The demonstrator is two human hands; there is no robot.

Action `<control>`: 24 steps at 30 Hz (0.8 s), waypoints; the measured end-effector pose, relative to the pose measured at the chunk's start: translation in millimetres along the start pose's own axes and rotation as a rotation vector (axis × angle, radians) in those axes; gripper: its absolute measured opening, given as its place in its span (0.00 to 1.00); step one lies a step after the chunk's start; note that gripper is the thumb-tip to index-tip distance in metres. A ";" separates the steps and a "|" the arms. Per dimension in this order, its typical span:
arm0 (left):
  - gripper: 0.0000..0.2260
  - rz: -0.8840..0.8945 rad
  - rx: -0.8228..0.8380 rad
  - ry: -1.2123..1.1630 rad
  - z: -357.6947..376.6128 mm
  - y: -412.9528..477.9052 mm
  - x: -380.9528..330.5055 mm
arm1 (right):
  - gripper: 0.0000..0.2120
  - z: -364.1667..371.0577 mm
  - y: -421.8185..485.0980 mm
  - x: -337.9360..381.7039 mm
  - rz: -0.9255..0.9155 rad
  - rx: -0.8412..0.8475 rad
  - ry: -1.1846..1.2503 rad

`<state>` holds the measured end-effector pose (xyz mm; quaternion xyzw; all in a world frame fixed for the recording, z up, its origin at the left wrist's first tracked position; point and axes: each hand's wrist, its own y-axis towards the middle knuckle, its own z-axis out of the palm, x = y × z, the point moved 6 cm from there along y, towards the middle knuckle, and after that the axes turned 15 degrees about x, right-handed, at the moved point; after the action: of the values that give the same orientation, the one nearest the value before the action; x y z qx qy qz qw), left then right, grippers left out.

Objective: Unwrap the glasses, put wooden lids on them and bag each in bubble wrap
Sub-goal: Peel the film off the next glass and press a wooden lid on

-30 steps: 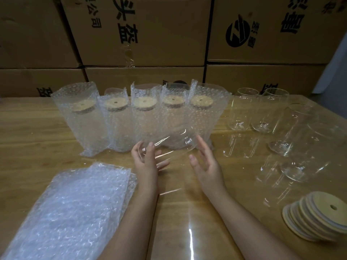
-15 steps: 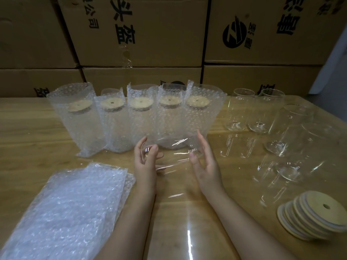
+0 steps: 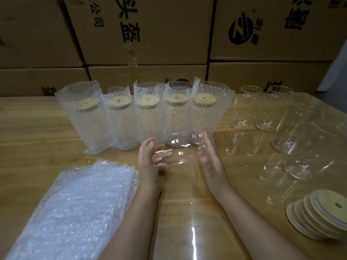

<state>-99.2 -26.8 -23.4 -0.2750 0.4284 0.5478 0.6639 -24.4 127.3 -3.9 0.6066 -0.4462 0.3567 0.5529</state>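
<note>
Nearest the viewer, a sheet of clear film [image 3: 187,222] is spread on the table [image 3: 28,128] between the forearms, shown only by its glare. Its edges cannot be traced. In front of the row of bagged glasses [image 3: 148,117] and to its left, a pile of flat bubble-wrap bags [image 3: 75,209] is laid, cut off by the frame. In front and far to its right, a fanned stack of wooden lids [image 3: 323,214] is also cut off.

Just before the row, a glass [image 3: 180,147] is held on its side between the two hands. The left hand [image 3: 148,162] is cupped round one end, its fingers curved and seen through the glass. The right hand [image 3: 210,160] is laid against the other end with fingers straight and spread.

Since a second ago, the left fingers have been drawn in from a looser spread, and the highlights on the glass have shifted. From this it is judged that the glass is being turned out of its film, and that lidding and bagging are yet to come.

Five bagged glasses with lids are counted in the row. To its right, bare glasses [image 3: 262,109] are stood. Nearer ones overlap so much that neither their number nor any film on them can be made out. Behind the row, cartons [image 3: 150,34] are stacked, their print cut off.
</note>
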 end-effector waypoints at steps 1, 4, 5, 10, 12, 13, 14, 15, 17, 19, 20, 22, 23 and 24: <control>0.21 -0.009 -0.016 -0.030 -0.7 0.3 0.4 | 0.46 1.5 0.0 0.1 0.003 0.011 0.001; 0.20 -0.010 -0.039 -0.057 -3.1 0.6 0.1 | 0.41 3.8 -0.6 2.1 -0.044 0.008 0.002; 0.20 -0.007 -0.041 -0.058 -3.6 0.5 -0.6 | 0.38 3.7 -1.2 2.7 -0.059 0.000 0.013; 0.21 0.018 -0.036 -0.060 -4.0 0.5 -1.6 | 0.19 0.9 -2.9 0.7 -0.053 -0.035 0.057; 0.23 0.036 -0.036 -0.037 -5.0 0.5 -1.5 | 0.16 0.1 -2.1 -0.1 -0.039 -0.043 0.026; 0.24 0.047 -0.037 -0.022 -5.2 0.6 -1.7 | 0.15 0.0 -1.7 0.7 -0.035 -0.044 0.002; 0.23 0.058 -0.037 0.001 -5.1 0.5 -2.3 | 0.16 -0.6 -1.7 1.7 -0.034 -0.051 -0.011; 0.23 0.065 -0.036 0.033 -4.3 0.5 -3.0 | 0.16 -2.6 -1.6 2.0 -0.035 -0.067 0.000; 0.23 0.064 -0.021 0.100 -1.4 0.6 -3.7 | 0.18 -8.8 -1.5 0.3 -0.019 -0.117 0.074; 0.22 0.060 0.009 0.156 3.1 0.8 -3.1 | 0.18 -16.6 -0.4 -5.4 0.020 -0.160 0.181; 0.21 0.058 0.025 0.185 5.7 0.4 -2.7 | 0.19 -19.9 0.7 -8.4 0.037 -0.170 0.233; 0.19 0.068 0.050 0.242 9.1 -0.1 -2.5 | 0.18 -23.8 2.3 -12.6 0.052 -0.170 0.305; 0.19 0.072 0.059 0.267 10.1 -0.2 -2.5 | 0.18 -24.5 3.0 -13.6 0.055 -0.163 0.314; 0.19 0.064 0.068 0.279 10.5 0.0 -1.8 | 0.17 -24.7 3.4 -14.2 0.055 -0.156 0.313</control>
<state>-96.5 -18.9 -16.8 -0.3120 0.5434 0.5101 0.5892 -31.0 153.8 -12.5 0.4865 -0.3974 0.4260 0.6511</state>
